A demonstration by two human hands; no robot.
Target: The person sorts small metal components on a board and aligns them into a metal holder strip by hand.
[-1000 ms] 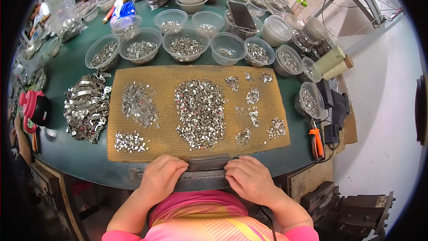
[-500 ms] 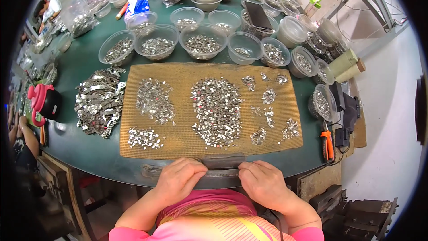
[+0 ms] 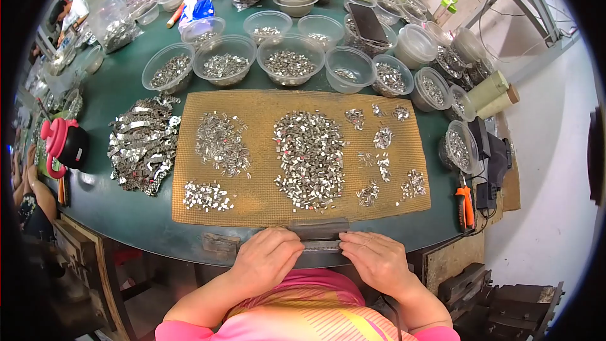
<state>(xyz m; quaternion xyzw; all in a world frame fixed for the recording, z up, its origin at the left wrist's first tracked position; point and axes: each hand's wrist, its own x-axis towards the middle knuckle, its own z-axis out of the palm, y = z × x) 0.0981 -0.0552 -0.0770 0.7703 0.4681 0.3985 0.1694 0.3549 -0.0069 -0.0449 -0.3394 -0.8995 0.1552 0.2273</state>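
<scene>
At the table's front edge, a narrow metal strip of small links stretches between my hands. The fingers of my left hand are closed on its left end. My right hand pinches the right end, thumb and fingers together. Just beyond the strip lies a dark bar-shaped block, close to my fingertips. A golden-brown textured mat spreads in front of me. It carries a large heap of small silver metal links in the middle and several smaller piles around it.
Clear plastic bowls of metal pieces line the mat's far side. Linked metal strips are heaped left of it, near a pink-lidded dark pot. Orange-handled pliers lie to the right. A worn metal plate sits by my left hand.
My left hand has shifted rightward along the strip, so a shorter stretch shows between my hands. The worn plate beside it is more exposed. My right hand stays nearly in place.
</scene>
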